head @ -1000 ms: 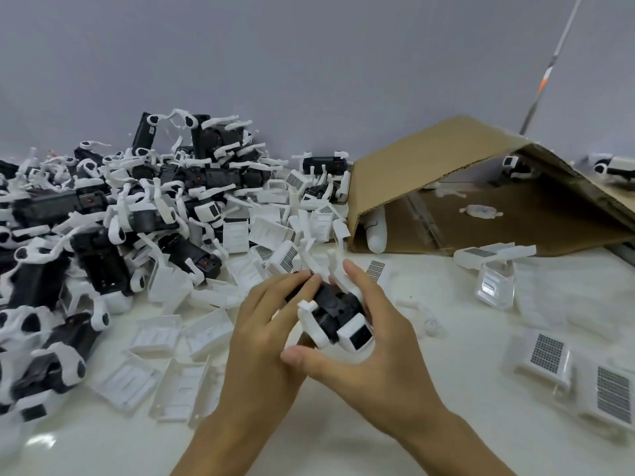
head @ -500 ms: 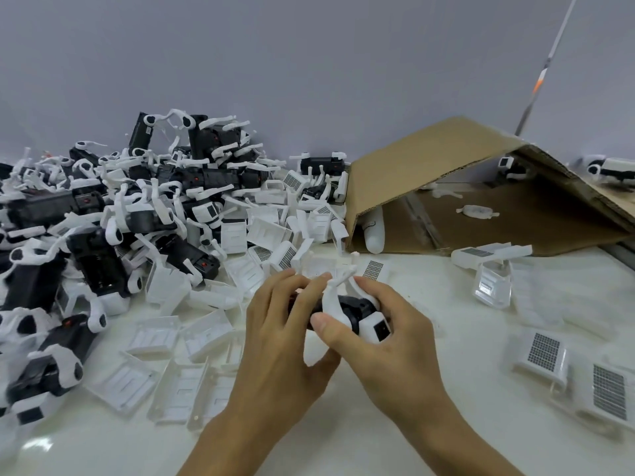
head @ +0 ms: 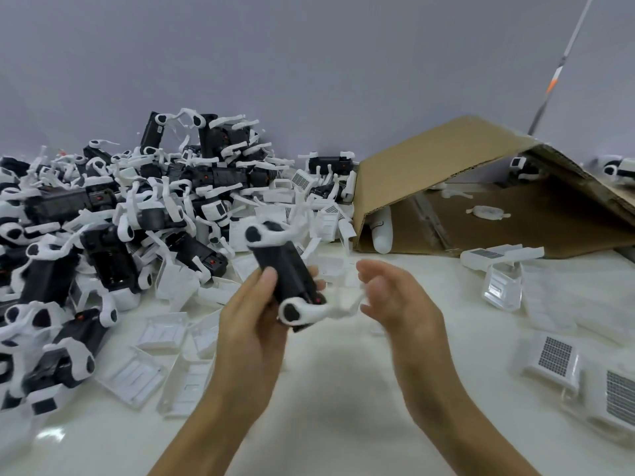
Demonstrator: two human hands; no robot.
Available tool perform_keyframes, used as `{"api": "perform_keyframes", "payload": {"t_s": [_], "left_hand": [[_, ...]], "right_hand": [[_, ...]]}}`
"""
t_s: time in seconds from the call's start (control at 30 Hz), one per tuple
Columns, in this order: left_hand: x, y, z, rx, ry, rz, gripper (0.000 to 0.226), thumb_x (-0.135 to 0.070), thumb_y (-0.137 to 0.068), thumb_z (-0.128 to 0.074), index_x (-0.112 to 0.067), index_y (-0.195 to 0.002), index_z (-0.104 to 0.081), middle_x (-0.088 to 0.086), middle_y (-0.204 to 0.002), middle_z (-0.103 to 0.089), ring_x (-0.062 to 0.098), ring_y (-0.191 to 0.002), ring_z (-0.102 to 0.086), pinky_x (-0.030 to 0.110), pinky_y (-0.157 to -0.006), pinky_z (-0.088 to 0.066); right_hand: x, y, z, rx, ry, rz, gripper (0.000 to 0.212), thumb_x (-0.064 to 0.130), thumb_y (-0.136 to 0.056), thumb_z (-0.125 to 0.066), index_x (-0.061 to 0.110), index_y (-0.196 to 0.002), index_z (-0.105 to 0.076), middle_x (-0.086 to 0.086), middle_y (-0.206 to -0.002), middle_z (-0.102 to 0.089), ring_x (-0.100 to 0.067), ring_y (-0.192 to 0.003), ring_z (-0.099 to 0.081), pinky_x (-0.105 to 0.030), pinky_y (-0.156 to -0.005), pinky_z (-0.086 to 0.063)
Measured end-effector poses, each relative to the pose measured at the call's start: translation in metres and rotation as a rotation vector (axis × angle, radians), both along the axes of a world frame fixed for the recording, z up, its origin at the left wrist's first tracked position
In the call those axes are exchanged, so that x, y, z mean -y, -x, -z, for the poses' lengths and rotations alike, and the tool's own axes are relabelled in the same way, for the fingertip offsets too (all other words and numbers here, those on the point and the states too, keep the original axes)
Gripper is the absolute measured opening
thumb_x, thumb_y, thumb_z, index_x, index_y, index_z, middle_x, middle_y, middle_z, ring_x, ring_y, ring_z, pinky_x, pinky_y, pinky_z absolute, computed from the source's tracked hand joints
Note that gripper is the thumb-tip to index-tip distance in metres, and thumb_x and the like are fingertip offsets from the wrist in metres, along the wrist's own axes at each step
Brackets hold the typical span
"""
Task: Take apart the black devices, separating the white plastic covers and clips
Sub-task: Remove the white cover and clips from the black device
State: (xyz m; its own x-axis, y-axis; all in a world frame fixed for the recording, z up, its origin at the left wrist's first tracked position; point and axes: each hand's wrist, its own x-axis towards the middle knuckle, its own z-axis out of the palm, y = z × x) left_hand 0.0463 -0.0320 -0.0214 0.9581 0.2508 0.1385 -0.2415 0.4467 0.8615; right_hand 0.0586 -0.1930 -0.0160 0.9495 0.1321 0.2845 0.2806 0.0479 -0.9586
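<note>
Black device (head: 288, 277) number one sits upright in the left hand (head: 252, 326), thumb and fingers wrapped around its body, a white clip (head: 311, 310) hanging off its lower end and another clip at the top. The right hand (head: 400, 300) hovers just beside it at three o'clock, fingers loosely curled and blurred; I cannot tell whether it pinches the thin end of that clip. At nine to eleven o'clock rises one big heap of black devices (head: 113, 214), too tangled to count. Loose white covers (head: 161, 333) lie at seven o'clock, five or so that I can make out. At four o'clock sit two grilled white pieces (head: 555, 357). One cardboard flap (head: 436, 166) leans at one o'clock. Everything rests on a glossy white table (head: 330, 389) against a plain grey wall (head: 309, 63), with a thin pole (head: 558, 67) at the far right.
</note>
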Motion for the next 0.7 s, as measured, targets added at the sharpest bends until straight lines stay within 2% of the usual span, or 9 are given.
{"api": "perform_keyframes", "payload": {"t_s": [0.07,0.13,0.23,0.33,0.47,0.63,0.7], "left_hand": [[0.001,0.005,-0.006,-0.092,0.203,0.112,0.039,-0.033,-0.091,-0.054,-0.005,-0.103,-0.079,0.02,-0.106,-0.074,0.027,-0.092,-0.072,0.031,-0.075,-0.061],[0.003,0.008,-0.008,-0.159,0.265,0.139,0.041,-0.033,-0.088,-0.053,-0.004,-0.099,-0.08,0.019,-0.102,-0.073,0.025,-0.087,-0.072,0.03,-0.074,-0.061],[0.009,0.011,-0.008,-0.209,0.28,0.165,0.045,-0.036,-0.086,-0.052,-0.003,-0.103,-0.078,0.018,-0.096,-0.069,0.024,-0.086,-0.068,0.033,-0.085,-0.05],[0.014,0.011,-0.007,-0.209,0.299,0.176,0.047,-0.035,-0.088,-0.05,-0.002,-0.11,-0.075,0.017,-0.097,-0.066,0.022,-0.086,-0.064,0.033,-0.084,-0.046],[0.014,0.012,-0.007,-0.195,0.328,0.201,0.044,-0.036,-0.088,-0.051,-0.005,-0.105,-0.078,0.014,-0.095,-0.068,0.02,-0.081,-0.067,0.027,-0.072,-0.055],[0.016,0.013,-0.01,-0.153,0.352,0.224,0.045,-0.03,-0.097,-0.041,-0.003,-0.101,-0.077,0.015,-0.09,-0.066,0.022,-0.077,-0.067,0.026,-0.068,-0.059],[0.016,0.013,-0.011,-0.154,0.36,0.224,0.046,-0.029,-0.1,-0.038,-0.002,-0.103,-0.076,0.016,-0.09,-0.065,0.023,-0.078,-0.066,0.026,-0.069,-0.059]], "right_hand": [[-0.003,0.005,0.003,0.213,0.2,-0.048,0.062,0.068,-0.065,-0.076,0.047,-0.121,-0.061,0.025,-0.137,-0.054,0.004,-0.131,-0.048,-0.017,-0.099,-0.045],[-0.008,0.007,0.012,0.422,0.287,-0.088,0.055,0.044,-0.069,-0.088,0.034,-0.119,-0.068,0.009,-0.144,-0.049,-0.005,-0.138,-0.044,-0.016,-0.104,-0.041],[-0.014,0.008,0.019,0.506,0.272,-0.05,0.036,0.02,-0.074,-0.088,0.023,-0.108,-0.076,0.0,-0.137,-0.052,-0.009,-0.133,-0.049,-0.019,-0.099,-0.046],[-0.014,0.008,0.018,0.476,0.242,-0.03,0.028,0.017,-0.074,-0.086,0.022,-0.099,-0.076,0.001,-0.133,-0.054,-0.011,-0.129,-0.052,-0.02,-0.097,-0.047],[-0.015,0.01,0.018,0.455,0.244,-0.035,0.024,0.018,-0.073,-0.086,0.022,-0.093,-0.073,0.003,-0.129,-0.053,-0.008,-0.128,-0.052,-0.012,-0.098,-0.042],[-0.018,0.012,0.018,0.484,0.164,-0.009,0.025,0.017,-0.073,-0.085,0.026,-0.091,-0.07,0.002,-0.129,-0.051,-0.013,-0.127,-0.053,-0.015,-0.098,-0.044],[-0.018,0.012,0.018,0.492,0.165,-0.008,0.023,0.019,-0.073,-0.085,0.027,-0.089,-0.071,0.003,-0.13,-0.052,-0.008,-0.126,-0.054,-0.013,-0.097,-0.043]]}}
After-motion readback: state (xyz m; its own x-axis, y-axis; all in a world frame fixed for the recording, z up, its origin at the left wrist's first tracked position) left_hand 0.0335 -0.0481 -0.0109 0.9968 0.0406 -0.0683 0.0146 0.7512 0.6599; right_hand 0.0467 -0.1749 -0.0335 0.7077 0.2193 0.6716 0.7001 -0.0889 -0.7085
